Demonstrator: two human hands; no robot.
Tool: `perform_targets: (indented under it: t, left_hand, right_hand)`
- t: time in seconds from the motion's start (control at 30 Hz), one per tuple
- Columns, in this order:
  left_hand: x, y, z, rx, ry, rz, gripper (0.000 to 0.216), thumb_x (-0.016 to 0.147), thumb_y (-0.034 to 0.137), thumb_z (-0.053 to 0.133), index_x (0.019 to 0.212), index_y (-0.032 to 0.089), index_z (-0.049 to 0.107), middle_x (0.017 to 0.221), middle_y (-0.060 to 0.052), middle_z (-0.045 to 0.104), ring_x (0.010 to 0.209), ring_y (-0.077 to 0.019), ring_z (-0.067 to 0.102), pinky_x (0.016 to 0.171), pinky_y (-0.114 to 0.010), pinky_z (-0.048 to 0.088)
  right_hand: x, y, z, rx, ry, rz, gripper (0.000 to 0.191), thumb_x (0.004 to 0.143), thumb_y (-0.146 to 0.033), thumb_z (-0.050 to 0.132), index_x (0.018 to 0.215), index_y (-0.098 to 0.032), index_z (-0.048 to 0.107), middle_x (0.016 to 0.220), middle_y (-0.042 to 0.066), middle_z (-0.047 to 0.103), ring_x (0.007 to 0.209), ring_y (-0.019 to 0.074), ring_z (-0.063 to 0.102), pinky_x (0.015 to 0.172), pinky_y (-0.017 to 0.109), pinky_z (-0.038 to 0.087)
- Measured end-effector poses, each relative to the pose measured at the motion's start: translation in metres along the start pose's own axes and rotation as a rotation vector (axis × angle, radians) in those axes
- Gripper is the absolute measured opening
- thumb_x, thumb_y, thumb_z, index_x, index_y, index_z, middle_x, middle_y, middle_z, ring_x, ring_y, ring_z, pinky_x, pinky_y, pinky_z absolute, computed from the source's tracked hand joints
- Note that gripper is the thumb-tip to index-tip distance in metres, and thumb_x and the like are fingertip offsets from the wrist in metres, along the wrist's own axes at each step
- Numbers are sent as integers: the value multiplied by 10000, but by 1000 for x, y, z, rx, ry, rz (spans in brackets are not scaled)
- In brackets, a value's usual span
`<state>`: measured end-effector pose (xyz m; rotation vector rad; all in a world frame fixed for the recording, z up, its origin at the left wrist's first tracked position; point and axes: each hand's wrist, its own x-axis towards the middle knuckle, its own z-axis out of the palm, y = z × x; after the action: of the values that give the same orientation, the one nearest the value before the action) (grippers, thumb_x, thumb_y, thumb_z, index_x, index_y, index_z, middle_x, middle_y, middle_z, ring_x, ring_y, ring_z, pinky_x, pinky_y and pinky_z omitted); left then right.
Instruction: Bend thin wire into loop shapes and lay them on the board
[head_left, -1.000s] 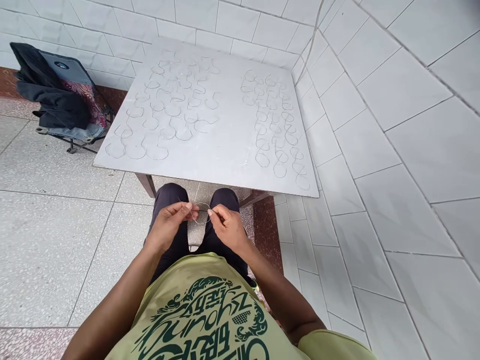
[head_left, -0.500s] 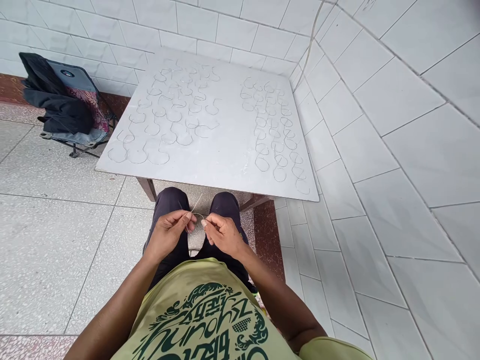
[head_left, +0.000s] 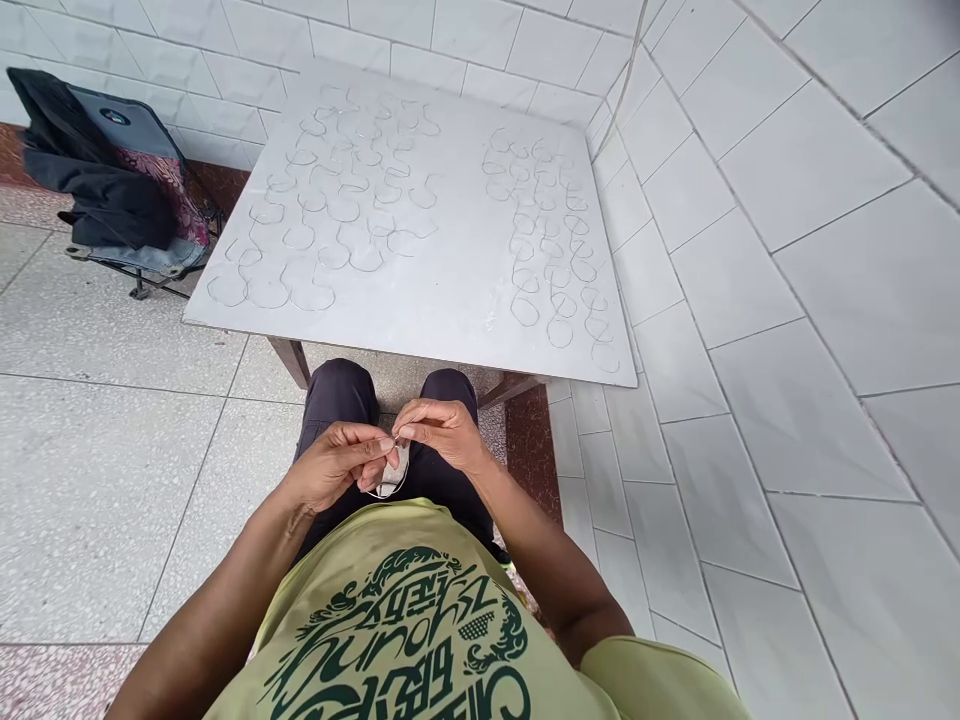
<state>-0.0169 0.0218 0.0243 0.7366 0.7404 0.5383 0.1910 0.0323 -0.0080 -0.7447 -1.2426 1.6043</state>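
Over my lap, just short of the table's front edge, both hands meet on one thin wire (head_left: 390,492). It curves in a loop below the fingers, pale and slender. My left hand (head_left: 346,463) pinches it between thumb and forefinger, the other fingers curled. My right hand (head_left: 441,432) is closed too, its thumb and fingertips pressed on the wire right beside the left thumb. The wire's ends are hidden among the fingertips. On the white table (head_left: 420,310) lie several curved wire pieces (head_left: 311,290) at the left and several ring-shaped wires (head_left: 525,308) at the right.
A folding chair (head_left: 154,165) with dark clothing (head_left: 112,205) on it stands left of the table. A tiled wall (head_left: 750,250) runs close along the right side, and another tiled wall is behind the table. My knees (head_left: 341,385) are at the table's front edge.
My hands have come together at the fingertips; the right hand has moved left and up. The wire, earlier with a free end sticking up, now hangs as a loop below. The view has shifted slightly.
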Motion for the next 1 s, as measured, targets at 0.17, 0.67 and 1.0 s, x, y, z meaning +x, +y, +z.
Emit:
perform_targets:
  t: [0.17,0.67,1.0]
  left_hand:
    - [-3,-5,2,38,3,-10,314,905,408,761,828,106,789,513,31,469,478,-60,381,503,-226,283]
    - [-11,-12,8,103,85,-24,335,885,450,756,802,128,797,507,26,485,469,-70,395,498,-234,303]
    - [2,-11,12,403,517,304,339,961,472,650,948,169,801,665,-3,643,598,-129,557,607,-263,462]
  right_hand:
    - [-2,10,-4,28,7,38,183,832,-370,857,827,-192,815,831,54,756,723,169,684,683,303,563]
    - [18,13,-23,57,-29,169,338,847,-477,827,861,-141,792,770,60,753,665,143,672,649,274,544]
    - [-12,-16,-11,-337,-27,273,406,962,-556,660,865,-164,707,760,43,742,654,136,674,629,242,529]
